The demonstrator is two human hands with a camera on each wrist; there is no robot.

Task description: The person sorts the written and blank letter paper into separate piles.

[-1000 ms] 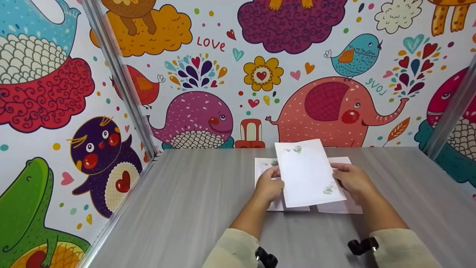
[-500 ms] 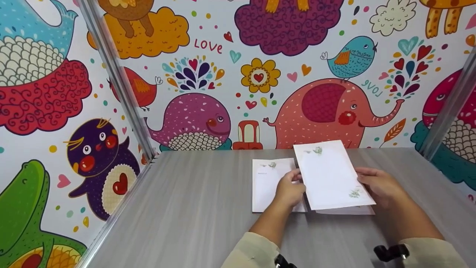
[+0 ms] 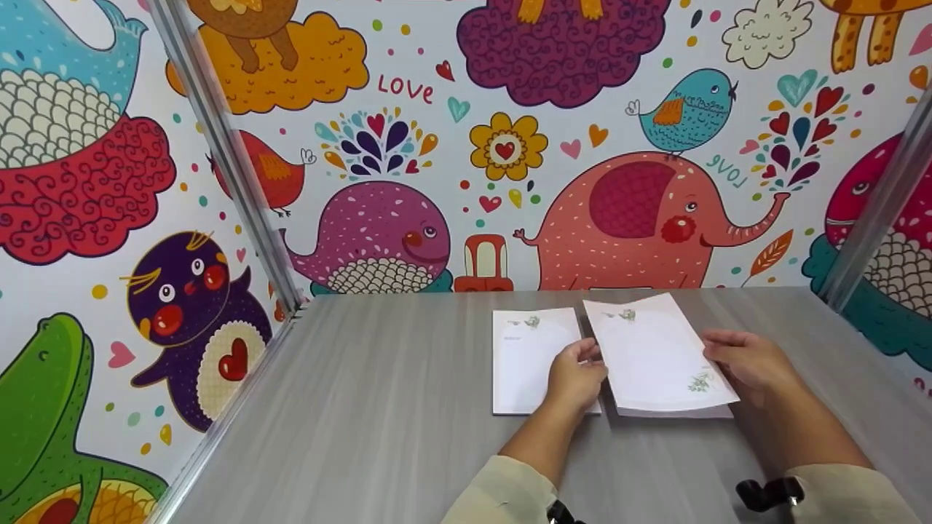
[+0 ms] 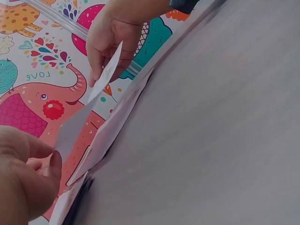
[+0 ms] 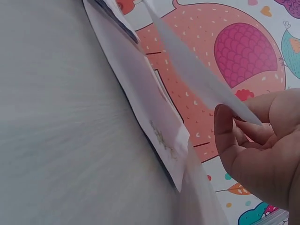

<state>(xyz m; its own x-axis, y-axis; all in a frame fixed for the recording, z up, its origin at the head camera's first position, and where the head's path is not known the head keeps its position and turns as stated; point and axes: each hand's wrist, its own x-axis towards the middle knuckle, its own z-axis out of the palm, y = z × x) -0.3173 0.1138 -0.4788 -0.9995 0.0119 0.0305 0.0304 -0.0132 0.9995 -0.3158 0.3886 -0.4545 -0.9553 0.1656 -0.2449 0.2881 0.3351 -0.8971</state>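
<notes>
A white sheet of paper (image 3: 652,356) with green leaf prints in two corners is held tilted between both hands. My left hand (image 3: 575,378) pinches its left edge, thumb against fingers. At the opposite edge, the right hand (image 3: 753,364) grips the sheet between thumb and fingers, as the right wrist view also shows. Close beneath lies a second paper pile (image 5: 145,89) with a leaf print, mostly covered by the sheet in the head view. To the left, a similar pile (image 3: 526,371) lies flat, its right side partly behind my left hand.
The grey wood-grain table (image 3: 364,393) extends to a wall (image 3: 495,73) printed with cartoon animals. A metal corner rail (image 3: 240,160) borders the left side. A black wrist mount (image 3: 770,493) is on the right forearm.
Both hands have carried the sheet to the right, from across the two piles to above the right one. Over the last half second it has lowered slightly, and the left pile is more exposed.
</notes>
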